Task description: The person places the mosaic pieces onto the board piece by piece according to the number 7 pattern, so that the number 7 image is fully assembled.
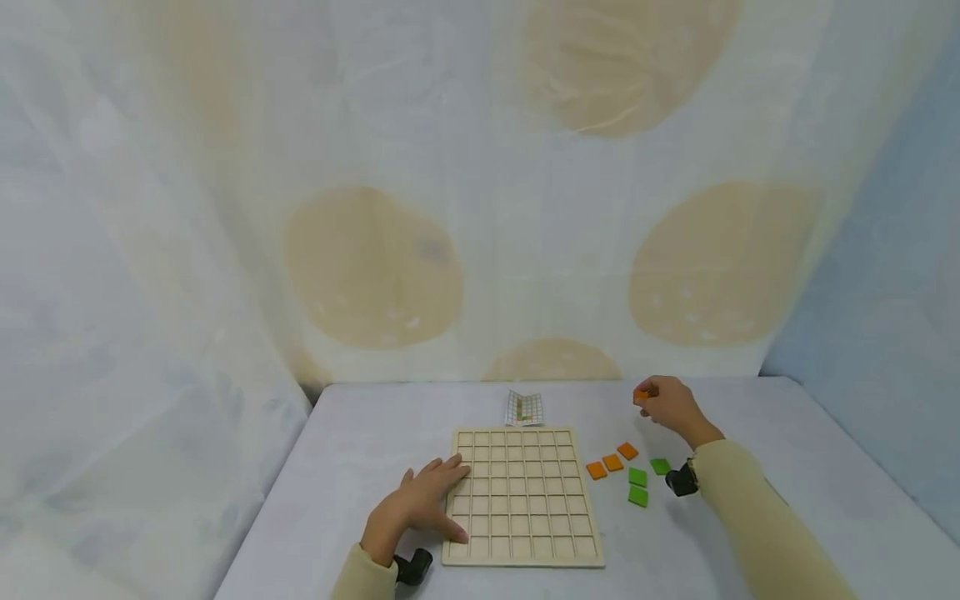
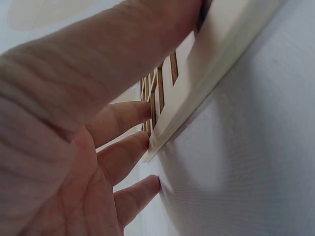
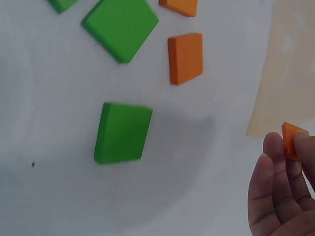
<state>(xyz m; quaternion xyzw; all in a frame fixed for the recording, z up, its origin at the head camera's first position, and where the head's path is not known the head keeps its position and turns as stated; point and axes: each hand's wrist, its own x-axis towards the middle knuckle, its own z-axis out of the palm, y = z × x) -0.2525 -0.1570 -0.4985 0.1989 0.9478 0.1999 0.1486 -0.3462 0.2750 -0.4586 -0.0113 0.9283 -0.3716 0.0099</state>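
My right hand (image 1: 670, 406) pinches an orange square tile (image 3: 291, 139) between thumb and fingers, held above the far right part of the table. My left hand (image 1: 427, 500) rests with spread fingers on the left border of a pale wooden grid board (image 1: 523, 563). In the left wrist view, the thumb and fingertips touch the board's edge (image 2: 197, 93). Right of the board lie several loose tiles: orange ones such as the orange tile (image 1: 612, 462) and green ones such as the green tile (image 1: 637, 497). The board's grid cells show no tiles.
A small folded card (image 1: 523, 409) with a printed grid and coloured squares stands just behind the board. The white-covered table (image 1: 352, 425) meets a patterned curtain (image 1: 480, 250) at the back, with further sheets hanging left and right.
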